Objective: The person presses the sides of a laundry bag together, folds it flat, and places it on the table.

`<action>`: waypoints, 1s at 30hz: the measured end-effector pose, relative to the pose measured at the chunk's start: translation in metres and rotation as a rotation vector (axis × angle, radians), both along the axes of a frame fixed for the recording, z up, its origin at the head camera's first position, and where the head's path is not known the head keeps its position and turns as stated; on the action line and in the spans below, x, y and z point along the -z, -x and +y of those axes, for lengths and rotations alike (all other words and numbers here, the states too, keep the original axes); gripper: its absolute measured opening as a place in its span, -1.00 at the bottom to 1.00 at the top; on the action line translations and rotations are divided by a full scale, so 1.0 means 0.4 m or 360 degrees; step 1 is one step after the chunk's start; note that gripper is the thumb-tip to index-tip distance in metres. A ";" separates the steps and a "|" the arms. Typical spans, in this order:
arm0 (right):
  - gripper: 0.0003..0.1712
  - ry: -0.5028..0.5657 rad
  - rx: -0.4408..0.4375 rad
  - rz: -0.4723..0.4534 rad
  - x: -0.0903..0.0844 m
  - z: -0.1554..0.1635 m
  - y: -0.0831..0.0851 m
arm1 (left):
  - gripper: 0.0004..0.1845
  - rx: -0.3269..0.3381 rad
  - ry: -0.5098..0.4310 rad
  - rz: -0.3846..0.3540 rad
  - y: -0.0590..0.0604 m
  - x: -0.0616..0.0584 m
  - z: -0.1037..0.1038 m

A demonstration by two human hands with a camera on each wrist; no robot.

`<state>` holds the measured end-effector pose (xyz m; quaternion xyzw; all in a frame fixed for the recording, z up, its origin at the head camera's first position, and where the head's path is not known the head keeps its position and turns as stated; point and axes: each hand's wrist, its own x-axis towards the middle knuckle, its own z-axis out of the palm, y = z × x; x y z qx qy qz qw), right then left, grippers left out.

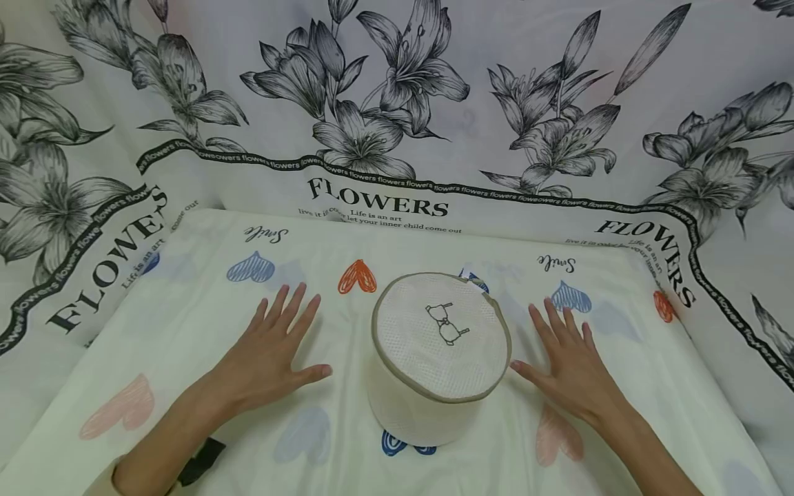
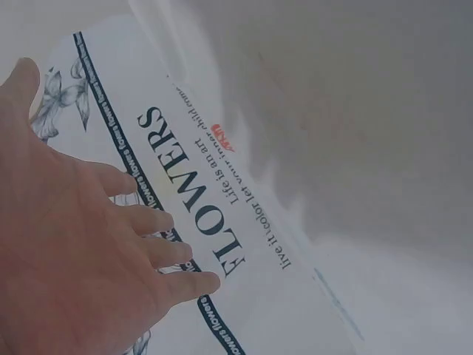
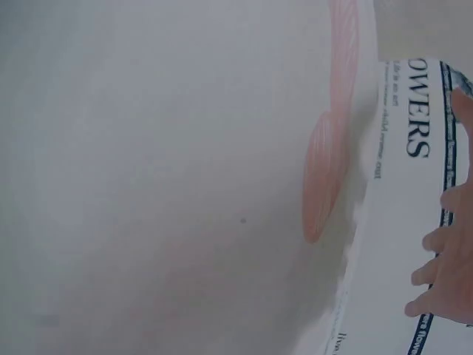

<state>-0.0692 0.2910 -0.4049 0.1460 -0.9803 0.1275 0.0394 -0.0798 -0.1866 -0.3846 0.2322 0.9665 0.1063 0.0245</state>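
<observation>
A white drum-shaped mesh laundry bag (image 1: pixel 443 372) stands upright on the heart-printed cloth, with grey-beige trim round its top and a small line drawing on the lid. To its left, my left hand (image 1: pixel 267 362) has its fingers straight and spread, thumb pointing towards the bag with a gap between. On the other side my right hand (image 1: pixel 573 372) is also spread, its thumb tip right at the bag's rim in the head view. Both hands hold nothing. The left wrist view shows the left hand (image 2: pixel 89 259) at the left; the right hand (image 3: pixel 451 266) is partly cut off at the right.
The cream cloth (image 1: pixel 205 331) covers the table, printed with hearts and "Smile". Behind and at both sides hangs a white fabric (image 1: pixel 471 151) with black lilies and "FLOWERS" lettering. A dark strap (image 1: pixel 201 461) shows beside the left forearm.
</observation>
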 end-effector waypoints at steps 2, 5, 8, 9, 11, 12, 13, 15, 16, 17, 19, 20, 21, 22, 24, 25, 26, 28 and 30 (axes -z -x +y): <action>0.10 0.0004 -0.0011 0.0011 -0.003 -0.002 0.000 | 0.16 -0.0003 0.0001 -0.0004 -0.003 -0.003 0.002; 0.10 0.0004 -0.0032 0.0025 -0.018 -0.008 -0.002 | 0.17 0.0000 0.0005 0.0005 -0.005 -0.010 0.005; 0.09 0.0011 -0.0065 0.0070 -0.040 -0.014 -0.001 | 0.17 0.0008 -0.0006 0.0033 -0.005 -0.023 0.010; 0.09 0.0016 -0.0078 0.0082 -0.049 -0.015 -0.001 | 0.17 0.0012 -0.0011 0.0040 -0.005 -0.028 0.013; 0.10 0.0023 -0.0098 0.0099 -0.063 -0.017 -0.001 | 0.18 0.0019 -0.0030 0.0038 -0.004 -0.037 0.018; 0.10 0.0029 -0.0105 0.0106 -0.069 -0.018 -0.001 | 0.18 0.0023 -0.0040 0.0041 -0.004 -0.041 0.020; 0.10 0.0034 -0.0109 0.0106 -0.074 -0.018 -0.002 | 0.19 0.0028 -0.0041 0.0038 -0.003 -0.045 0.022; 0.10 0.0047 -0.0118 0.0100 -0.082 -0.019 -0.003 | 0.19 0.0036 -0.0047 0.0037 -0.001 -0.052 0.025; 0.09 0.0054 -0.0119 0.0099 -0.087 -0.019 -0.004 | 0.19 0.0038 -0.0047 0.0038 0.000 -0.055 0.027; 0.09 0.0062 -0.0123 0.0101 -0.091 -0.019 -0.005 | 0.19 0.0044 -0.0055 0.0042 0.000 -0.059 0.028; 0.07 0.0081 -0.0125 0.0101 -0.099 -0.020 -0.008 | 0.19 0.0045 -0.0065 0.0029 0.001 -0.066 0.031; 0.06 0.0092 -0.0126 0.0101 -0.104 -0.020 -0.010 | 0.18 0.0046 -0.0074 0.0012 0.001 -0.070 0.033; 0.05 0.0101 -0.0127 0.0102 -0.108 -0.021 -0.012 | 0.18 0.0044 -0.0086 -0.0011 0.001 -0.075 0.035; 0.04 0.0115 -0.0129 0.0106 -0.113 -0.022 -0.013 | 0.18 0.0046 -0.0107 -0.0032 0.000 -0.079 0.037; 0.02 0.0137 -0.0136 0.0112 -0.121 -0.026 -0.017 | 0.18 0.0053 -0.0138 -0.0059 0.001 -0.089 0.042; 0.01 0.0150 -0.0139 0.0113 -0.125 -0.028 -0.018 | 0.19 0.0057 -0.0152 -0.0065 0.001 -0.094 0.045; 0.00 0.0160 -0.0141 0.0113 -0.129 -0.031 -0.020 | 0.19 0.0065 -0.0168 -0.0068 0.001 -0.099 0.048; 0.00 0.0178 -0.0143 0.0113 -0.137 -0.038 -0.023 | 0.18 0.0094 -0.0204 -0.0053 0.002 -0.108 0.055; 0.00 0.0189 -0.0141 0.0112 -0.143 -0.045 -0.027 | 0.18 0.0127 -0.0233 -0.0036 0.002 -0.115 0.062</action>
